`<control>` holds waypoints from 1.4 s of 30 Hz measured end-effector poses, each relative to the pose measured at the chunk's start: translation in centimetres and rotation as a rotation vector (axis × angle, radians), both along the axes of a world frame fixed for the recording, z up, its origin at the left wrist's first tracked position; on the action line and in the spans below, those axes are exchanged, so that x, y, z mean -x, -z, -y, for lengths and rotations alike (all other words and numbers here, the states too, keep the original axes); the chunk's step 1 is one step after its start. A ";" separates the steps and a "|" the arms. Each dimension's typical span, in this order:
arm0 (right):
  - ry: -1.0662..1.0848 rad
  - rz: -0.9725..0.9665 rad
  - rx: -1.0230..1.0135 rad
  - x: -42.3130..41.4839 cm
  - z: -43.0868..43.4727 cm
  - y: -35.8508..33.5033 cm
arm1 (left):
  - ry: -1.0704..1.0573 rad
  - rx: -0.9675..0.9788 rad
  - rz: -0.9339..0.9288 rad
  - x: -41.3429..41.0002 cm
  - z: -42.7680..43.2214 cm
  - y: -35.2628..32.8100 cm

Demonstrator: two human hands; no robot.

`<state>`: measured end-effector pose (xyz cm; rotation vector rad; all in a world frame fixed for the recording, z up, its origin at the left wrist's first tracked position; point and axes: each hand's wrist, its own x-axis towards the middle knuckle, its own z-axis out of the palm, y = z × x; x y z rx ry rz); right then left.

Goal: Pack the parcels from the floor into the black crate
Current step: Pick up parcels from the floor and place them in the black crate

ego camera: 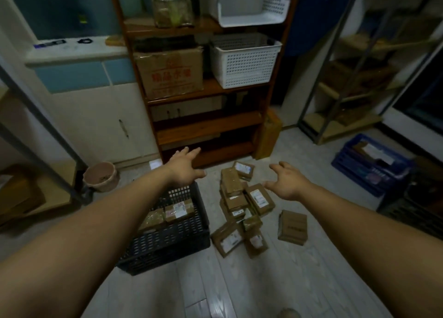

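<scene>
The black crate (177, 242) stands on the floor left of centre, with a few brown parcels (178, 211) inside it. To its right, several brown cardboard parcels (242, 205) with white labels lie in a loose pile on the floor. One parcel (293, 227) lies apart at the right of the pile. My left hand (184, 168) is stretched out above the crate's far edge, fingers spread and empty. My right hand (287, 182) hovers above the right side of the pile, fingers apart and holding nothing.
A wooden shelf unit (208, 126) with a cardboard box and white baskets (244, 62) stands behind the pile. A pink bucket (102, 176) sits at the left, a blue crate (370, 164) at the right. Metal racks flank both sides.
</scene>
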<state>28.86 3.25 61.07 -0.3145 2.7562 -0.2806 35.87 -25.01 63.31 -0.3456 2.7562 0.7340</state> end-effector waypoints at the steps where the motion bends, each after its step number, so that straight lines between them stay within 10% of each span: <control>1: 0.013 0.009 -0.002 0.5 -1.8 0.0 | 0.009 -0.007 0.006 0.9 -1.5 0.0; 16: 0.051 0.192 -0.006 15.2 -29.7 4.8 | 0.042 -0.166 0.145 17.4 -29.6 6.7; 27: 0.148 0.284 0.087 21.9 -33.5 12.3 | 0.038 -0.259 0.307 25.0 -33.4 14.7; 42: 0.238 0.461 0.225 29.9 -35.0 47.7 | -0.257 -0.451 0.417 33.1 -39.3 50.3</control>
